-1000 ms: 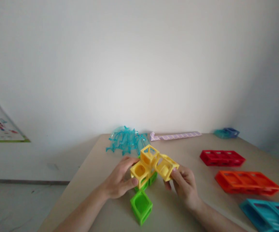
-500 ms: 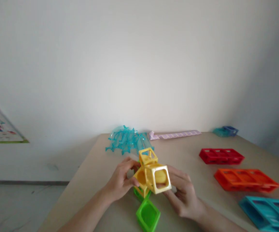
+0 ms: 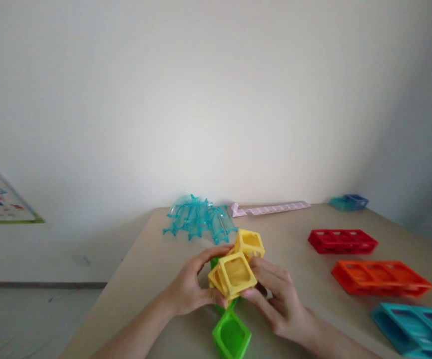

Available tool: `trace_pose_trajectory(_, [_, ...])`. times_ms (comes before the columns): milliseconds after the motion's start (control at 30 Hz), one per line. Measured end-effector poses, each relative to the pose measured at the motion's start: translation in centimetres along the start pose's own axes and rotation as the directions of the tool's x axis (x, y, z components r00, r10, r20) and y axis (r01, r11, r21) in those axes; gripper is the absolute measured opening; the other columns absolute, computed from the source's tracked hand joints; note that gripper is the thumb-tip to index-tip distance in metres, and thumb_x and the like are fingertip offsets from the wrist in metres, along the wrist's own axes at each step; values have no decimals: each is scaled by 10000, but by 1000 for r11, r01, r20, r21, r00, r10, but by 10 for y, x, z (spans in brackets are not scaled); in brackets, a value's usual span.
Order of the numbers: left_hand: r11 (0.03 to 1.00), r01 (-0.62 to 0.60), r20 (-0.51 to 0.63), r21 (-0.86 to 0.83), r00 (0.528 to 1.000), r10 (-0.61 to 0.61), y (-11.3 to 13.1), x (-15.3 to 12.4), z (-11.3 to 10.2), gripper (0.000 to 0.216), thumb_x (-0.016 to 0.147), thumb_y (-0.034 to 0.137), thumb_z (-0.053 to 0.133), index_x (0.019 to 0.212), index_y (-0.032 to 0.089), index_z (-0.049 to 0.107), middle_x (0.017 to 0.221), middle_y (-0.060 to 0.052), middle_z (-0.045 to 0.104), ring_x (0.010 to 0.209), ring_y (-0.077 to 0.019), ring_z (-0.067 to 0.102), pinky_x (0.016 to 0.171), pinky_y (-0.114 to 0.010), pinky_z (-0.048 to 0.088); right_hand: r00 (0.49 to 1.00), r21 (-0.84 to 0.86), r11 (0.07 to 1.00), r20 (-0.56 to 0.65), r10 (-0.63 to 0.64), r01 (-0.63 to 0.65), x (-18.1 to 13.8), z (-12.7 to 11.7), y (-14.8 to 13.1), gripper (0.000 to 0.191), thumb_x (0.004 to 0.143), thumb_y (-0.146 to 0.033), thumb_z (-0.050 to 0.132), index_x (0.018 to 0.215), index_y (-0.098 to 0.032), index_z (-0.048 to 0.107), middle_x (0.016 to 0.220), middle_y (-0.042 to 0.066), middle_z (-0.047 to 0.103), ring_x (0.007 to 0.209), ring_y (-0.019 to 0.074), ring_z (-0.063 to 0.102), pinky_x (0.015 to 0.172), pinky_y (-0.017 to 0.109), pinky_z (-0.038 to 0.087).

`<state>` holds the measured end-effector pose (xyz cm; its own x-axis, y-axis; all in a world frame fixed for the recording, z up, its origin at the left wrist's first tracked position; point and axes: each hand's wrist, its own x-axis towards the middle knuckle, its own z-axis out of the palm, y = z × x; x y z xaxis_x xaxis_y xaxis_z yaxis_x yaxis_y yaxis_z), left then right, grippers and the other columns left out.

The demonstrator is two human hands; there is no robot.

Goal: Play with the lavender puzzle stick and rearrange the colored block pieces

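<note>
Several yellow hollow cube blocks (image 3: pixel 237 275) are held between both hands above the table, tilted at different angles to one another. My left hand (image 3: pixel 191 279) grips them from the left, fingers over the far side and thumb at the lower front. From the right, my right hand (image 3: pixel 281 296) pinches the blocks with thumb and fingers. Green hollow cube blocks (image 3: pixel 231 335) lie below and behind the yellow ones, nearer to me; the yellow blocks and my fingers partly cover them. Whether yellow and green are joined I cannot tell.
To the right lie a red row of cube blocks (image 3: pixel 343 242), an orange row (image 3: pixel 382 279) and a teal row (image 3: pixel 417 329). Clear blue track pieces (image 3: pixel 197 219), a lilac checked strip (image 3: pixel 271 209) and small blue pieces (image 3: pixel 350 202) lie by the wall.
The yellow blocks have turned in my hands: the upper cube has shifted right and the front cube has swung left, its opening facing more upward. My left hand has closed further round them.
</note>
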<state>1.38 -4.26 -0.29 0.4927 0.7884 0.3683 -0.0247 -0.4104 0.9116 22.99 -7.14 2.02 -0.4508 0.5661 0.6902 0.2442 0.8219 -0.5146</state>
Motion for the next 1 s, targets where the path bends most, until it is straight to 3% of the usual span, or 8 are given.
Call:
trace_pose_trajectory(167, [998,-9,-8,-69,1000,8,3,-3,6,849,546,366,857,1299,259,478,1281,-100,566,1152,-299,531,998,-397,392,999,-48,998,14,50,-49,-1,4,0,105,891,-288,584,849,-192,595,716,29,581,636,141,545,551,243,392])
trace_pose_trajectory(300, [1000,-6,-89,-25,996,4,3,-2,6,515,709,301,740,1175,202,546,1129,-90,634,1043,-261,589,930,-366,441,999,-119,993,-46,9,-15,-3,1,-4,116,861,-302,629,908,-196,615,668,20,598,559,136,538,500,248,375])
trace_pose_trajectory(400, [1000,19,-139,8,990,-18,2,-1,3,321,785,273,659,1084,186,584,1045,-74,656,991,-231,610,907,-344,456,975,-142,989,-222,5,-38,-4,-1,-4,149,823,-182,640,958,-212,584,632,-17,545,502,116,475,478,245,358])
trace_pose_trajectory(533, [997,-16,-101,-71,995,8,3,-2,3,633,758,302,694,1331,218,439,1301,-108,556,1188,-279,517,1030,-405,380,897,-147,965,-419,136,-216,0,-2,3,446,773,-201,641,1194,-196,492,947,75,555,773,189,531,632,306,455])
trace_pose_trajectory(633, [993,8,-66,-120,998,-16,5,-2,9,780,722,310,737,1404,231,367,1422,-112,451,1303,-305,407,1101,-434,295,910,-138,945,-340,235,-296,1,-1,11,638,815,-244,593,1393,-200,327,1285,149,452,1125,275,473,912,437,436])
trace_pose_trajectory(733, [994,54,-96,-92,993,-63,7,-1,13,823,673,292,785,1394,226,394,1423,-113,451,1317,-315,387,1112,-430,274,931,-65,945,-205,302,-321,-1,-1,20,664,864,-273,550,1445,-229,231,1425,130,376,1295,288,373,1066,497,313])
trace_pose_trajectory(867, [992,80,-95,-92,991,-89,11,1,11,755,643,265,804,1322,230,475,1311,-90,545,1220,-294,484,1049,-399,348,931,44,948,-180,318,-315,-2,-1,27,592,881,-266,556,1407,-226,288,1352,123,475,1217,257,480,1031,439,390])
trace_pose_trajectory(1000, [992,49,-105,-116,993,-61,13,0,7,533,679,272,769,1163,188,563,1071,-68,625,1014,-243,581,888,-343,449,933,123,947,-174,314,-295,-2,3,29,605,872,-260,586,1409,-225,310,1252,110,550,1099,229,557,973,401,447])
